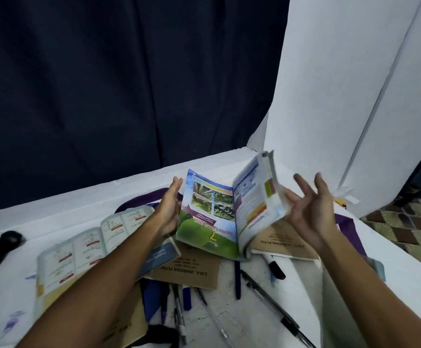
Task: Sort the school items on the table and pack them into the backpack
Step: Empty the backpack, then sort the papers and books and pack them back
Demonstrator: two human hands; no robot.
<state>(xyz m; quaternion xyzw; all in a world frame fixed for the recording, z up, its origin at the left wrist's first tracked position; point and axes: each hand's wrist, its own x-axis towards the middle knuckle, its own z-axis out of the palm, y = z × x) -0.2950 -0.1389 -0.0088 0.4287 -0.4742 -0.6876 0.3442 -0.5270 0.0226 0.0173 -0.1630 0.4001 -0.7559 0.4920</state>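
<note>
A green and blue textbook (209,222) hangs open and tilted above the table, its right pages blurred. My left hand (168,209) holds its left cover edge, thumb up along the edge and fingers hidden behind the cover. My right hand (310,209) is just to the right of the loose pages, fingers spread and straight, thumb near the page edges. Parts of a purple backpack (347,229) show under the pile at the back left and the right. Another book (86,247) lies open on the left.
Brown exercise books (189,271) lie under the textbook, one more (283,243) to its right. Several pens (271,306) and a marker (276,268) are scattered at the front. A black cloth item (6,241) sits far left. A white board (330,96) stands at the back right.
</note>
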